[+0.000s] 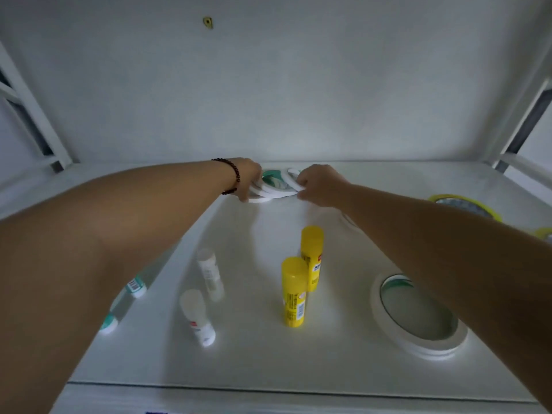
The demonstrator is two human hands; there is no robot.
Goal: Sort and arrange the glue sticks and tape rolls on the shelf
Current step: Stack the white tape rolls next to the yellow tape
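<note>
White shelf (254, 363) with glue sticks (294, 292), tape rolls (418, 342).

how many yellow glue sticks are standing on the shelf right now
2: the front glue stick stands mid-shelf; the rear glue stick stands just behind it, slightly right. The arms could hide others.

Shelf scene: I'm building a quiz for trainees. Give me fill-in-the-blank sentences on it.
1. Both hands, left hand and right hand, grip the white tape rolls at the ____ of the shelf.
2. The two yellow glue sticks stand ____.
3. The bead bracelet is on the ____ wrist.

Missing: back; upright; left
</note>
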